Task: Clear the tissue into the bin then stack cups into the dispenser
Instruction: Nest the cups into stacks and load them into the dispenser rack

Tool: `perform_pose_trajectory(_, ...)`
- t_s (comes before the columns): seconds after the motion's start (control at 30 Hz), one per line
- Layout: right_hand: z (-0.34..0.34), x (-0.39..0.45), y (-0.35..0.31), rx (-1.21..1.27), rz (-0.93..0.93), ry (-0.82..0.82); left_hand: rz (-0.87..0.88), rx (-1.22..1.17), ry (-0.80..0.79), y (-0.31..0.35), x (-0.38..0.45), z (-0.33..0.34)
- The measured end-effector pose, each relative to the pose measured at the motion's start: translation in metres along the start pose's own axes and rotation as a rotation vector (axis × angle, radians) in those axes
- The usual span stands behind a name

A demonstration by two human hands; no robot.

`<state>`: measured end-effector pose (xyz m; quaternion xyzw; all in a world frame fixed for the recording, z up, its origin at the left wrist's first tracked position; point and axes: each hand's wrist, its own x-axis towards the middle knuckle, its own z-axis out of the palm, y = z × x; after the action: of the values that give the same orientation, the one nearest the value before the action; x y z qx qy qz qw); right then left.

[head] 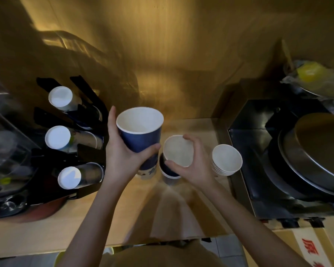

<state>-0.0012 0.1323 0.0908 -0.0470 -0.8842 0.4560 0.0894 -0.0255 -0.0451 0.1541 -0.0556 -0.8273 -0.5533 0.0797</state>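
My two bare forearms reach out from the bottom of the view over the wooden counter (pixel 46 234). My right hand (pixel 191 166) wraps a small cup (pixel 178 151) from its right side, thumb on the near rim and fingers curled over the far rim, closed firmly on it; its white inside faces up at me. That cup sits in the mouth of a short stack of blue cups (pixel 169 173) standing on the counter, though I cannot tell whether it is fully seated or lifted a little. My left hand (pixel 120 151) grips a tall blue cup (pixel 141 132), thumb across the near side and fingers pressed around the far left side, clamped on it. It is tilted so the open white mouth points up and toward me, and its base end, pale with print, is just beside the blue stack. Near my right hand, to its right, a stack of white cups (pixel 227 159) stands by the edge of a dark metal appliance (pixel 258 151). To the left, the black cup dispenser (pixel 85 151) holds three rows of cups lying on their sides, white bottoms facing me. Beyond everything rises a brown wall (pixel 162 54).
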Motion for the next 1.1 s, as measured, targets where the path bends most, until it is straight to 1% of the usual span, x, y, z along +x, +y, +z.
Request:
perform_pose_trajectory(0.13, 0.014, -0.002, 0.016, -0.103, -0.022, -0.095, 0.139, 0.010, 0.035, 0.014, 0.002, 0.002)
perform_pose_trajectory(0.23, 0.023, -0.002, 0.024, -0.093, 0.041, -0.146, 0.186, 0.002, 0.032, 0.015, 0.001, 0.012)
perform_pose_trajectory(0.33, 0.030, -0.001, 0.025, -0.019, 0.083, -0.131, 0.219, -0.030, -0.004, 0.007, -0.002, 0.029)
perform_pose_trajectory(0.47, 0.034, -0.006, 0.024, 0.118, 0.091, -0.087, 0.189, -0.081, -0.021, -0.006, -0.007, 0.048)
perform_pose_trajectory(0.6, 0.035, -0.007, 0.024, 0.170, 0.112, -0.060, 0.131, -0.124, -0.040, -0.015, -0.008, 0.059)
perform_pose_trajectory(0.7, 0.037, -0.006, 0.027, 0.230, 0.132, -0.039, 0.085, -0.084, -0.081, -0.029, -0.012, 0.067)
perform_pose_trajectory(0.83, 0.035, -0.008, 0.024, 0.265, 0.140, -0.014, 0.002, 0.028, -0.156, -0.053, -0.019, 0.074)
perform_pose_trajectory(0.97, 0.038, -0.009, 0.023, 0.264, 0.165, -0.001, -0.062, 0.033, -0.185, -0.064, -0.022, 0.077)
perform_pose_trajectory(1.1, 0.039, -0.005, 0.036, 0.279, 0.173, -0.034, -0.096, 0.044, -0.250, -0.069, -0.024, 0.079)
